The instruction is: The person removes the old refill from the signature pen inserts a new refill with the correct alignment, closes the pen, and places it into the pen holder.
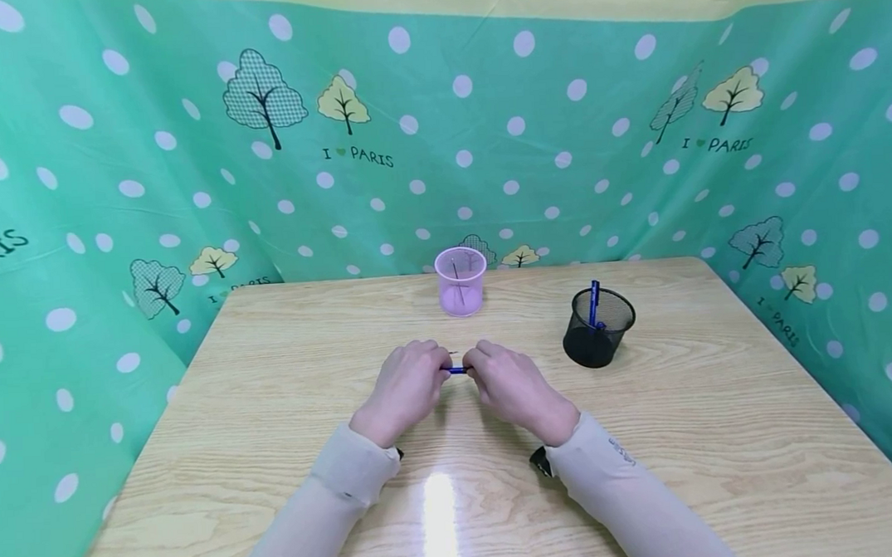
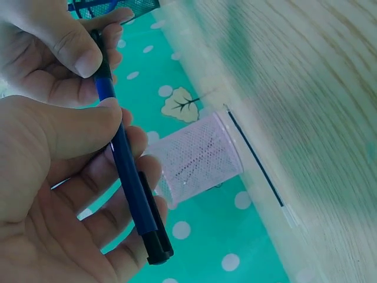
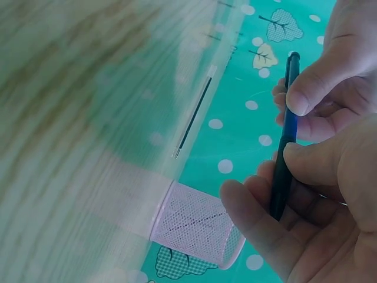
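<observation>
A blue pen (image 1: pixel 457 370) with black ends spans the gap between my two hands, just above the table. My left hand (image 1: pixel 413 384) grips the barrel at the clip end, thumb on top and fingers underneath, as the left wrist view shows. The black tip end (image 3: pixel 281 186) is pinched by the thumb and fingers of my right hand (image 1: pixel 512 388). Both hands are close together with the pen roughly level. On the table just beyond them lies a thin dark pen refill (image 2: pixel 256 159), which the hands mostly hide in the head view.
A purple mesh cup (image 1: pixel 462 303) with thin refill-like sticks inside stands at the back middle. To the right is a black mesh cup (image 1: pixel 594 347) holding blue pens (image 1: pixel 593 304). A green dotted curtain (image 1: pixel 487 194) hangs around the wooden table (image 1: pixel 273 419).
</observation>
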Demonstrator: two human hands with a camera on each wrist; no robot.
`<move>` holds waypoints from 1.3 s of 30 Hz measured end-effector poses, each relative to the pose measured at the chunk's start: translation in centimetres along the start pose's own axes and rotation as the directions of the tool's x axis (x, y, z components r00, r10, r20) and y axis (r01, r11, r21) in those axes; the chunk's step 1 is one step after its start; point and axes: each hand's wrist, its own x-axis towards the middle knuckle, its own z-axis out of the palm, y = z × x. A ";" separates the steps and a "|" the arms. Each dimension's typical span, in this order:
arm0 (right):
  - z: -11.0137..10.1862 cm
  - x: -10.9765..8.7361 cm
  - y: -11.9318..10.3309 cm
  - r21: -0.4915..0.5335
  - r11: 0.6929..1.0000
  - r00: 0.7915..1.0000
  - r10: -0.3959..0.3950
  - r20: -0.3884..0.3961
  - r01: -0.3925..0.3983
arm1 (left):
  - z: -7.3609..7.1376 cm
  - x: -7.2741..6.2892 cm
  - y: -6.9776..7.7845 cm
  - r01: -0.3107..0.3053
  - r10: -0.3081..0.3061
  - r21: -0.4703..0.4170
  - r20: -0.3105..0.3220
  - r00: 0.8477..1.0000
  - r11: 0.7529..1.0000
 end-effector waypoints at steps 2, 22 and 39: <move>0.0 0.0 0.0 -0.001 1.000 1.000 0.002 0.001 -0.002 | 0.1 0.0 0.0 -0.002 0.002 0.004 -0.005 1.000 1.000; -0.2 0.1 0.1 0.002 1.000 1.000 0.017 -0.017 -0.017 | -0.1 -0.1 -0.2 0.099 -0.098 -0.116 0.013 0.995 0.988; -0.3 0.0 0.3 0.006 1.000 0.999 0.030 -0.033 -0.030 | -0.3 0.0 -0.8 0.164 -0.157 -0.152 0.058 0.986 0.975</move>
